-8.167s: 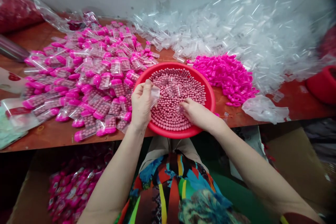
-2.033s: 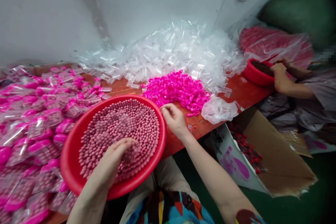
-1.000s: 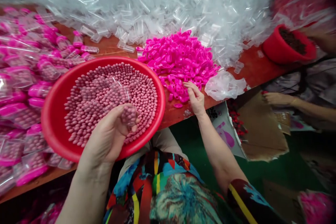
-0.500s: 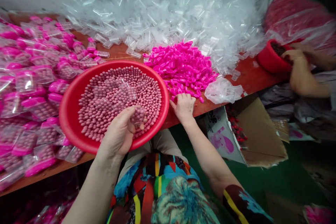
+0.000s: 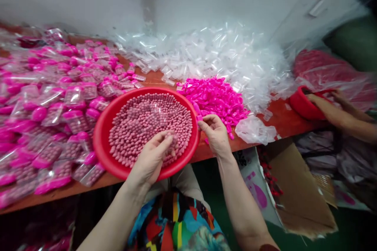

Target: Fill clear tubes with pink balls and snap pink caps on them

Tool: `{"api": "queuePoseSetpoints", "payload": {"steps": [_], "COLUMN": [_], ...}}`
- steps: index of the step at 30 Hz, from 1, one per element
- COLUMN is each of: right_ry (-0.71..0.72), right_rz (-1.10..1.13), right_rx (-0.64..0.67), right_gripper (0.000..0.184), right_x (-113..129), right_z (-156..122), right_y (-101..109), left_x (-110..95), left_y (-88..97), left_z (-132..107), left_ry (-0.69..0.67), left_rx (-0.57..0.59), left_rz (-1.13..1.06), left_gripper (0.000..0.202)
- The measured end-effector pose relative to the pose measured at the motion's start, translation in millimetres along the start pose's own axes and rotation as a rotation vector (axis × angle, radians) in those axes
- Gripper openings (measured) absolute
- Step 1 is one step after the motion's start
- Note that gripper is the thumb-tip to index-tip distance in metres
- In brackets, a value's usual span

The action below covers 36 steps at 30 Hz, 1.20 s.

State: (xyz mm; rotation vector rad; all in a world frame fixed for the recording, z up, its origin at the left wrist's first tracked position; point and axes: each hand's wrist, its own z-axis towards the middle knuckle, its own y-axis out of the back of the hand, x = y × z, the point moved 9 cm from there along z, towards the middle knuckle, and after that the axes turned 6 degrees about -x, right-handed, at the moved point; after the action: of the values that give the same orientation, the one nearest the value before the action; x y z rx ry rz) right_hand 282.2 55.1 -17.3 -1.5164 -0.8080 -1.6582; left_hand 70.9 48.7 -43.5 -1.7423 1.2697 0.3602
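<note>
Head view showed the left hand (image 5: 151,157) over the near rim of the round red plastic basin (image 5: 101,141), its grip pinched on a small clear plastic tube (image 5: 172,143) that looked partly filled with pink beads. The tube hung tilted above the basin's bed of small round dusty-pink beads (image 5: 147,121), mouth toward the right. The right hand (image 5: 215,131) sat just beside the basin's right rim, fingers pressed together on a small bright-pink plastic cap (image 5: 198,110), near the heap of loose bright-pink caps (image 5: 218,98) on the red-brown desk (image 5: 279,119). Behind that heap lay a wide drift of empty clear tubes (image 5: 224,57); a crumpled clear plastic bag (image 5: 255,130) rested at the desk edge. To the left spread a mass of filled, pink-capped tubes in clear wrappers (image 5: 59,102). At far right another person's forearm (image 5: 332,111) reached to a second red basin (image 5: 300,104), well apart. Judgement on the capping: tube best kept mouth-up and over the basin so any spilled beads drop back in; cap to be turned open side toward the mouth and pressed on square, since a slanted push could pop beads out or leave the cap loose. Whether the tube was full to the mouth could not be told; motion blur softened it.
</note>
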Motion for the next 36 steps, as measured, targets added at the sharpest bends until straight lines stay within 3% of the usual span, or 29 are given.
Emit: {"api": "queuePoseSetpoints", "payload": {"steps": [3, 5, 12, 16, 23, 30, 36], "right_ry": [0.012, 0.005, -0.005, 0.023, 0.157, 0.397, 0.560], "right_rz": [0.045, 0.049, 0.006, -0.068, -0.208, -0.335, -0.406], "right_rx": [0.087, 0.090, 0.099, 0.155, 0.296, 0.271, 0.397], "right_gripper": [0.027, 0.023, 0.020, 0.018, 0.015, 0.011, 0.015], "right_x": [22.4, 25.6, 21.7, 28.4, 33.8, 51.4, 63.2], "right_z": [-18.5, -26.9, -33.9, -32.7, -34.3, -48.5, -68.3], "right_y": [-34.0, -45.7, -55.9, -63.5, -73.3, -83.0, -85.1], "left_x": [-2.5, -5.1, -9.0, -6.1, -6.4, -9.8, -8.1], "left_y": [-3.1, -4.3, -12.6, -14.2, -10.4, -2.9, 4.7], "left_z": [-2.9, -4.7, -6.8, -4.8, -5.1, -4.2, -4.8], "left_ry": [-0.060, -0.096, -0.070, 0.005, -0.098, -0.191, -0.215], "left_rx": [0.053, 0.074, 0.182, 0.207, 0.156, 0.088, 0.000], "left_rz": [-0.048, -0.086, -0.190, -0.267, -0.213, -0.178, -0.121], "left_gripper": [0.035, 0.037, 0.056, 0.032, 0.014, 0.019, 0.022]}}
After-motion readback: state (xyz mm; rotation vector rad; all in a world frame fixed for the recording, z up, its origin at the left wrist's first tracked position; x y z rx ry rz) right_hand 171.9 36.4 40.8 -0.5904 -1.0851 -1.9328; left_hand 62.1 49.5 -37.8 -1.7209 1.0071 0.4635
